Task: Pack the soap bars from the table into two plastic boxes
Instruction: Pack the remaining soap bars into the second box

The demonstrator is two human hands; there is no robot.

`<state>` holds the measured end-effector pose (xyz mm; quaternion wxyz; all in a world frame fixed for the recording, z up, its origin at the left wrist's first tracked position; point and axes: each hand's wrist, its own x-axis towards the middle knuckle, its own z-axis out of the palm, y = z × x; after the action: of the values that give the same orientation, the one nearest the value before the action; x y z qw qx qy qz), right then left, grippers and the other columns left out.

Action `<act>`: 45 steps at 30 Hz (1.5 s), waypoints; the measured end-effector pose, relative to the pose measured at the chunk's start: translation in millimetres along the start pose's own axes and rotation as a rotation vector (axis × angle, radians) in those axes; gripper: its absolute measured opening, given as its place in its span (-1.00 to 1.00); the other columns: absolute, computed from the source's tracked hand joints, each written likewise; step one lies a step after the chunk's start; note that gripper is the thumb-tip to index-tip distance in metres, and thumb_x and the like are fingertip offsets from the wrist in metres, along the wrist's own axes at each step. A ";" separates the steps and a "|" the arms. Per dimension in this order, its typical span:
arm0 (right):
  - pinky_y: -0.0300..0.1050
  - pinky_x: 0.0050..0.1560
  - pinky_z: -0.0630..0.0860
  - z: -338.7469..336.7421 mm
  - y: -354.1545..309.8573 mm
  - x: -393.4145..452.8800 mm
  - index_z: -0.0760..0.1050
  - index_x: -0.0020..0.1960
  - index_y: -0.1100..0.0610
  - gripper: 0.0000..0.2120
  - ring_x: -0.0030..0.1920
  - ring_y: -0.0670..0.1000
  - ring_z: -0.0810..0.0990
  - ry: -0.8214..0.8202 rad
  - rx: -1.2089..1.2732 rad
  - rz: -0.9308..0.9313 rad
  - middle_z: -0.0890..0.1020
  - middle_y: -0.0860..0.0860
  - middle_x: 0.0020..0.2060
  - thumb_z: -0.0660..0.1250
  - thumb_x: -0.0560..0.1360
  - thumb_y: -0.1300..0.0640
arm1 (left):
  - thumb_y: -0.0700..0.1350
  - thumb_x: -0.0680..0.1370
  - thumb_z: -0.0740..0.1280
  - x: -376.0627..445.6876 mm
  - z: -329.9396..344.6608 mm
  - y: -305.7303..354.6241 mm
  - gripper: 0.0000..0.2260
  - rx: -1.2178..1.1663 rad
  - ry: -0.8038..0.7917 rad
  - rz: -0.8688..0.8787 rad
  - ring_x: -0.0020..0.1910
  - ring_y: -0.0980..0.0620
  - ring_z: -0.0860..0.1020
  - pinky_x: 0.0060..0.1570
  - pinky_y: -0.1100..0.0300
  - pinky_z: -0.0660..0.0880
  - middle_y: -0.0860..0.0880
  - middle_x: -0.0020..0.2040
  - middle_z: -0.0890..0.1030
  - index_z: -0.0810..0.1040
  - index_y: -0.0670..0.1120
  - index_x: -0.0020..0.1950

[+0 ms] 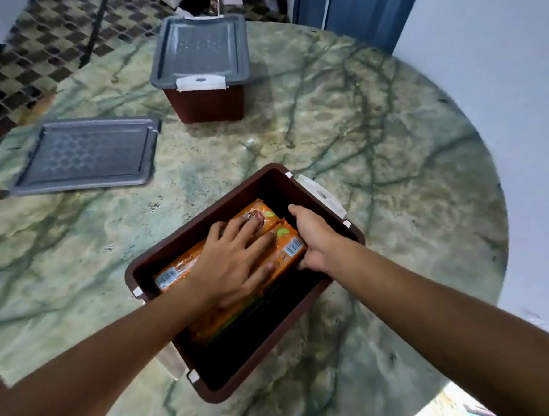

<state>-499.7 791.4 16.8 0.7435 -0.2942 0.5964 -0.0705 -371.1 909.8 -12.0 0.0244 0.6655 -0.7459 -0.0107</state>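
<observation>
An open brown plastic box [222, 204] sits on the near part of the round green marbled counter [383, 143], turned at an angle, with white latches at its ends. Inside lie orange-wrapped soap bars [292, 244], packed side by side, their barcode labels showing; part of the box floor on the near right is dark and bare. Both forearms reach in from the near edge. The left hand [231, 266] lies flat on top of the soap bars, grip spread, fingers straight and pressing the wrappers. The right hand [313, 239] comes from the right, its grip curled round the end of the rightmost bar, thumb toward the box's far wall. Farther left, a loose grey lid [86, 156] lies flat on the counter. At the far edge stands a second brown box [205, 102], closed with a grey lid.
</observation>
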 end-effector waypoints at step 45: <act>0.44 0.39 -0.12 13.3 2.6 -9.6 -0.32 0.54 0.05 0.27 0.50 0.30 -0.28 -0.236 -2.287 -1.163 -0.23 0.22 0.52 0.48 0.21 -0.31 | 0.42 0.27 0.35 -44.5 -32.7 33.0 0.13 0.159 -0.379 -0.568 0.37 -0.23 0.13 0.09 -0.16 0.45 -0.17 0.45 0.03 -0.16 -0.16 0.53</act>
<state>-490.7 802.6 25.1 -0.0216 -0.9805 0.0334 0.1925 -397.2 958.3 21.2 -0.1703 0.8326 -0.5206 -0.0821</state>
